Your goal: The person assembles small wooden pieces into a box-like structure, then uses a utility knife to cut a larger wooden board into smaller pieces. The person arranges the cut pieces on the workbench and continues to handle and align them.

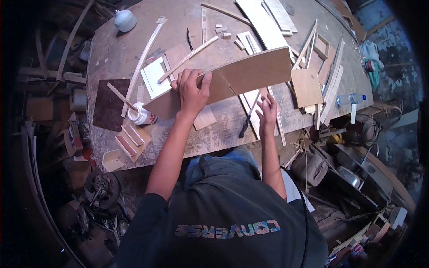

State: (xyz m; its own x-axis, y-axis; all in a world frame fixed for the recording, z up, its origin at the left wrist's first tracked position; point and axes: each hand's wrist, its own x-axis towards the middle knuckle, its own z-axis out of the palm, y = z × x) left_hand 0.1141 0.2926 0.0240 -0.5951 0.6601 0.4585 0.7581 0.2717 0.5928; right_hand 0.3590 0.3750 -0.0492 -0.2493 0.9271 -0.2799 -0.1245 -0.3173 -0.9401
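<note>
My left hand grips a long brown wooden panel by its edge and holds it tilted on its long side above the workbench. A thin seam line crosses the panel near its middle. Below the panel's right half, my right hand is raised with its fingers apart and slightly bent, and nothing shows in them. Just left of that hand, a black-handled knife lies on a pale strip. An open white jar with a wooden stick in it stands beside the panel's left end.
Thin wood strips and offcuts lie across the workbench. A small wooden piece with upright ridges sits near the front left edge. A white container stands far left, a plastic bottle right. Tools and scrap crowd the floor.
</note>
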